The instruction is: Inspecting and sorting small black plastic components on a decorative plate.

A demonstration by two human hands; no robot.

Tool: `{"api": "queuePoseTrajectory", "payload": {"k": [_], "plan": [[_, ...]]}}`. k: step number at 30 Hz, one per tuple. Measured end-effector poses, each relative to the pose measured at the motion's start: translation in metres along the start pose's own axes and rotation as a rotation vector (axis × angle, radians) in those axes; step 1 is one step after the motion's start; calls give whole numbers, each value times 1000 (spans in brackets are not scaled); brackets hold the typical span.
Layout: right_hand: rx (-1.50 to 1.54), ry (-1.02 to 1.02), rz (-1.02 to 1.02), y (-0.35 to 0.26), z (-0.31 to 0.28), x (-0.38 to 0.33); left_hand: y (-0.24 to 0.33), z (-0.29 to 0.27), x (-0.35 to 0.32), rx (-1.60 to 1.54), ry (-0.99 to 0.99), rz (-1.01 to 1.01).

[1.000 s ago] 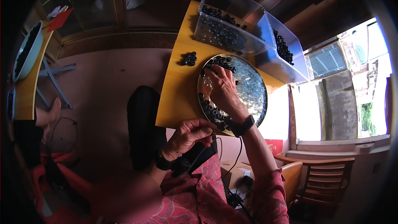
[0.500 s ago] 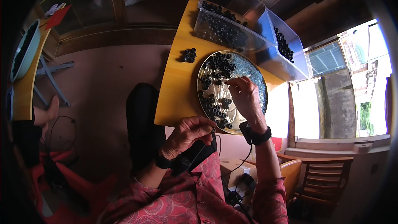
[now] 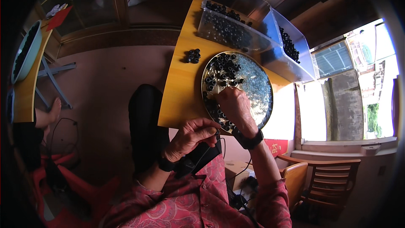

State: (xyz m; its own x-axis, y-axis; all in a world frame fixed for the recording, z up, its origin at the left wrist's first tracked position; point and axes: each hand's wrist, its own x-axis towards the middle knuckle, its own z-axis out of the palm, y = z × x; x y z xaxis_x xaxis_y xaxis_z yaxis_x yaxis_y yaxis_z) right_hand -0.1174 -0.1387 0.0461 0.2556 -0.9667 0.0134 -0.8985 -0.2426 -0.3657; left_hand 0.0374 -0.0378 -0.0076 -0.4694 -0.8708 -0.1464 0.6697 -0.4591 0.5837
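Black rings (image 3: 225, 66), right hand (image 3: 234, 105) farther left

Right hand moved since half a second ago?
Yes: the right hand shifted leftward and slightly toward the person, judged against the round tray.

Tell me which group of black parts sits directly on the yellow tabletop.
The small cluster left of the round tray; the others lie on that tray, in the plastic bins or in the pale blue basin.

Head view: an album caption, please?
Right hand over a round tray of black pieces, left hand pinching a small dark part.
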Motion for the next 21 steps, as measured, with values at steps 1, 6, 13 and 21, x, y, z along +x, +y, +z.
{"api": "queuePoseTrajectory", "payload": {"k": [1, 6, 13, 21], "plan": [[16, -69, 53, -3, -1, 2, 0, 0, 0, -4, 0, -2], [10, -31, 10, 3, 13, 6, -2, -1, -1, 7, 3, 4], [232, 189, -75, 4, 6, -13, -4, 1, -1, 5, 7, 22], [865, 11, 192, -5, -19, -77, -8, 5, -2, -2, 54, 84]]}}
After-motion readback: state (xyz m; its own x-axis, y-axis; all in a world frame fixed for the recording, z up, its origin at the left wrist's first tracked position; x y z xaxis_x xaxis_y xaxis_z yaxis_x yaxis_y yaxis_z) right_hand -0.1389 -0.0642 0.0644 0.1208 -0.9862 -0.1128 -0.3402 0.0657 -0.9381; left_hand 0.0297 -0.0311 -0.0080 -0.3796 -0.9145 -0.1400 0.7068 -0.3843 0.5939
